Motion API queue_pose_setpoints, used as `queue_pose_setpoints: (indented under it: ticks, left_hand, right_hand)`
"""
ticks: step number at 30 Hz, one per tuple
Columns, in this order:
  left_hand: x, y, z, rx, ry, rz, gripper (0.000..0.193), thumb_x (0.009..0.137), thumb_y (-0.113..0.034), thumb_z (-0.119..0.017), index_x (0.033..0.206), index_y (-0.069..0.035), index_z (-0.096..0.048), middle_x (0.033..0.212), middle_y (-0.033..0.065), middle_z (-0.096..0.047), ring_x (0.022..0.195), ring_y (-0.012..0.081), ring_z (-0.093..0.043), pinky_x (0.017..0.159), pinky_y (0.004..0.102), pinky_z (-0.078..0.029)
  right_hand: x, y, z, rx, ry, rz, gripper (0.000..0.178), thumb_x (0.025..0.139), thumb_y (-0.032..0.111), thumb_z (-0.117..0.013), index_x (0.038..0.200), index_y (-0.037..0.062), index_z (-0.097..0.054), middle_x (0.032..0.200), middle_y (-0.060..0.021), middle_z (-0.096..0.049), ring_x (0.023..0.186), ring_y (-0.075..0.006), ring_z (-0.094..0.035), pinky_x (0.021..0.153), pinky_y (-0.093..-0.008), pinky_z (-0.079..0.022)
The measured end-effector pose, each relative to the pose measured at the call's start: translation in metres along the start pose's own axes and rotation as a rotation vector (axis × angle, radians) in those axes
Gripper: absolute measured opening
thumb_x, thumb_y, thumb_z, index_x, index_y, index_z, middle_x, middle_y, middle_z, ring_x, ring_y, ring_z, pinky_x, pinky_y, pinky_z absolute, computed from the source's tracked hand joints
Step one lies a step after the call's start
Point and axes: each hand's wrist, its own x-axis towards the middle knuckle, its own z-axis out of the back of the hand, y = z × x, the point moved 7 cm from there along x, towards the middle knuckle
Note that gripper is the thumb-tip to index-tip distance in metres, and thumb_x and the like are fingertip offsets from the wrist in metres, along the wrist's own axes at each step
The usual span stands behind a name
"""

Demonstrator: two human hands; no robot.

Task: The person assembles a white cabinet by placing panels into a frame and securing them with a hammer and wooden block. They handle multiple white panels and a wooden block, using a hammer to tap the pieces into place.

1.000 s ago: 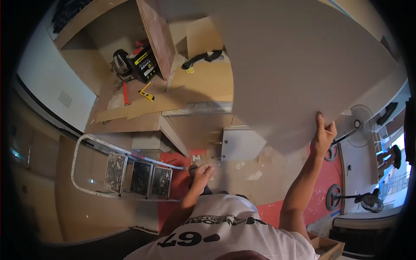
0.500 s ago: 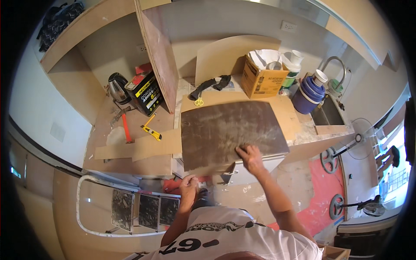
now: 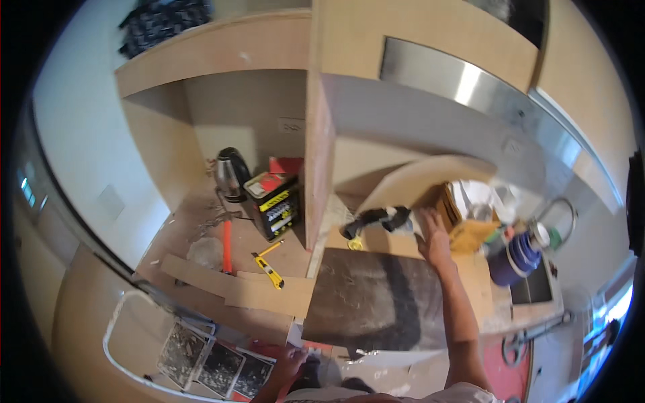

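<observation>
My right hand (image 3: 434,236) stretches over the counter with its fingers apart, at the left side of an orange cardboard box (image 3: 478,235). Whether the fingertips touch the box I cannot tell. Beneath my forearm lies a dark brown sheet (image 3: 366,299), its dusty face up, on a piece of tan board (image 3: 470,285). Beyond the sheet are a crumpled black cloth (image 3: 376,220) and yellow-handled scissors (image 3: 355,243), partly covered by the cloth. My left hand (image 3: 289,361) is low, near the sheet's front left corner, with curled fingers. Anything inside them is hidden.
On the left countertop are a yellow utility knife (image 3: 270,272), a red-handled hammer (image 3: 227,247), a black adhesive can (image 3: 274,208) and a kettle (image 3: 232,176). A blue jug (image 3: 514,260) stands by the sink (image 3: 532,289). A step ladder (image 3: 218,366) is at lower left.
My right hand has left the brown sheet's front edge and reached forward beside the cardboard box. My left hand stays low. The view has tilted up and shifted left.
</observation>
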Motion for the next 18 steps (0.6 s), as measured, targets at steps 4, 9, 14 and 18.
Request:
queue_pose_setpoints:
  ticks: [4,9,14,18]
  left_hand:
    - [-0.044,-0.034,-0.004,0.108,-0.326,0.002,0.023,0.083,-0.018,-0.061,0.090,0.004,-0.063,0.079,0.0088,-0.065,0.073,0.0145,-0.060,0.065,0.0295,-0.048]
    - [-0.115,0.022,0.012,0.338,-0.581,0.075,0.026,0.081,-0.024,-0.060,0.082,0.002,-0.064,0.072,0.0087,-0.064,0.068,0.0199,-0.060,0.062,0.0363,-0.046]
    - [-0.154,0.077,-0.017,0.156,-0.542,0.356,0.025,0.081,-0.024,-0.060,0.078,0.000,-0.063,0.066,0.0087,-0.061,0.065,0.0210,-0.058,0.061,0.0381,-0.045]
    - [-0.156,0.099,-0.028,0.227,-0.637,0.174,0.024,0.083,-0.023,-0.058,0.079,0.000,-0.063,0.066,0.0066,-0.059,0.064,0.0139,-0.054,0.059,0.0341,-0.043]
  right_hand:
    - [0.117,-0.027,-0.016,-0.110,-0.132,0.198,0.074,0.069,-0.004,-0.058,0.137,0.0058,-0.030,0.140,-0.0213,-0.027,0.125,-0.0412,-0.035,0.101,-0.0413,-0.035]
    - [0.181,-0.040,-0.083,-0.497,0.190,0.034,0.061,0.071,0.002,-0.058,0.129,0.0077,-0.040,0.118,-0.0177,-0.053,0.114,-0.0364,-0.047,0.098,-0.0441,-0.037]
    - [0.170,-0.087,-0.103,-0.332,0.274,0.266,0.014,0.077,0.008,-0.053,0.081,0.0128,-0.066,0.092,-0.0122,-0.063,0.089,-0.0296,-0.062,0.078,-0.0453,-0.046]
    - [0.177,-0.095,-0.004,0.068,-0.046,0.254,0.021,0.084,0.008,-0.042,0.087,0.0000,-0.062,0.088,-0.0198,-0.061,0.078,-0.0323,-0.059,0.071,-0.0417,-0.046]
